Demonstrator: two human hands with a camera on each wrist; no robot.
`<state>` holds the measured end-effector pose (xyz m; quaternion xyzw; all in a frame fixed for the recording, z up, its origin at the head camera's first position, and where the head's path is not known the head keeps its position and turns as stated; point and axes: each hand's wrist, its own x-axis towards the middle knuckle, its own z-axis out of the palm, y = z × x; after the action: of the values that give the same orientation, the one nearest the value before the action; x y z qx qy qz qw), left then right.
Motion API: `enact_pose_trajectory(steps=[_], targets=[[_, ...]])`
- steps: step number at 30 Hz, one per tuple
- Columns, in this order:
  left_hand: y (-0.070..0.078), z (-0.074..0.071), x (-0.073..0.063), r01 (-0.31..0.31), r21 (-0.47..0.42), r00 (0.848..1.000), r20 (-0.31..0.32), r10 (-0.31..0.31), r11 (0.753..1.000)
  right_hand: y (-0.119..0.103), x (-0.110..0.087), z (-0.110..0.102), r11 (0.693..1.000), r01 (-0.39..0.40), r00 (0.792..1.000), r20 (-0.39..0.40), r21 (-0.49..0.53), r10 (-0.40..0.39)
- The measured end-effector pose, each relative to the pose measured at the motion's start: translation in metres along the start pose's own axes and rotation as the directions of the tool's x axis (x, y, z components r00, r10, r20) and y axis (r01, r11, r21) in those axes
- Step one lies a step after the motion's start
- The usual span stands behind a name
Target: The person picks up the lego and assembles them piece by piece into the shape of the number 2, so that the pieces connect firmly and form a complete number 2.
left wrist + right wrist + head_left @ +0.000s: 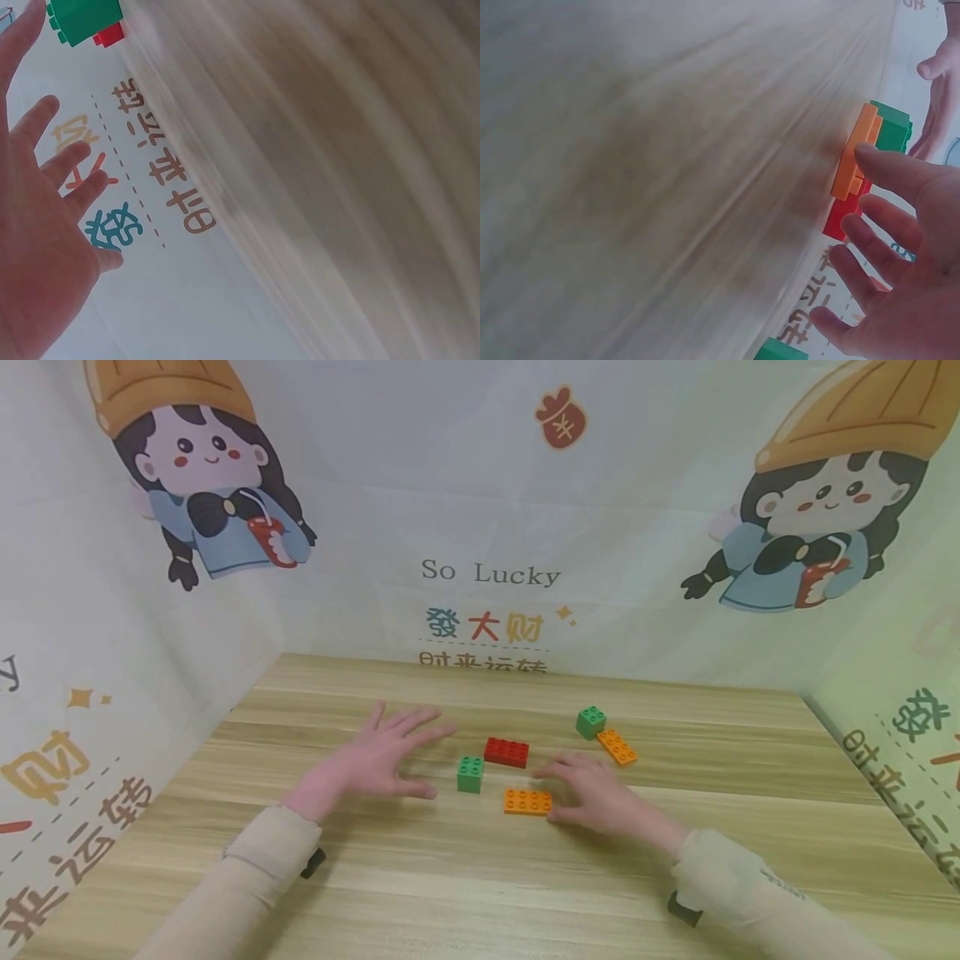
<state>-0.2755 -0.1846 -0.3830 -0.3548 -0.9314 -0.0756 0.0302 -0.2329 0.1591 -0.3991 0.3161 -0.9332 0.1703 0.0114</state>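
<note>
Near orange plate (527, 802): eight-stud toy plate, lying flat, studs up, on the wood-grain table (480, 902); its end is at the thumb of your right hand (592, 793), contact cannot be told.
Right-hand grip: you have your fingers apart and slightly bent, gripping nothing.
Near green brick (470, 775): four-stud, upright, between your left hand (375, 758) and the near orange plate.
Left-hand grip: you have your fingers spread wide, holding nothing, clear of the bricks.
Red brick (507, 752): eight-stud, just behind the near orange plate.
Far pair: far green brick (591, 722) and slanted far orange plate (617, 747), just beside each other, beyond your right hand.
Backdrop (390, 502): pale printed cloth, lettered "So Lucky".
</note>
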Motion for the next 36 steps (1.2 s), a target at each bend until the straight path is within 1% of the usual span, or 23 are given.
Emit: enact_pose_trajectory(steps=[10,17,22,29,33,36], targets=[[0.005,0.003,0.005,-0.001,-0.041,1.000,0.009,0.001,0.999,0.004,0.002,0.006,0.993,-0.002,0.999,0.046,0.117,-0.003],[0.005,0.004,0.008,-0.015,-0.030,1.000,0.004,0.015,0.999,0.004,0.002,0.006,0.979,-0.046,0.997,0.075,0.198,0.031],[0.007,0.002,0.009,-0.021,-0.041,1.000,0.009,0.021,0.999,0.011,0.003,0.007,0.955,-0.080,0.994,0.100,0.287,0.053],[0.007,0.004,0.013,-0.027,-0.043,0.999,0.016,0.028,0.999,0.021,0.005,0.007,0.908,-0.137,0.982,0.176,0.395,0.072],[0.009,0.006,0.016,-0.034,-0.064,0.999,0.027,0.035,0.997,0.024,0.007,0.007,0.887,-0.153,0.977,0.201,0.435,0.070],[0.010,0.006,0.018,-0.038,-0.078,0.999,0.036,0.041,0.996,0.026,0.008,0.008,0.880,-0.166,0.974,0.211,0.446,0.077]])
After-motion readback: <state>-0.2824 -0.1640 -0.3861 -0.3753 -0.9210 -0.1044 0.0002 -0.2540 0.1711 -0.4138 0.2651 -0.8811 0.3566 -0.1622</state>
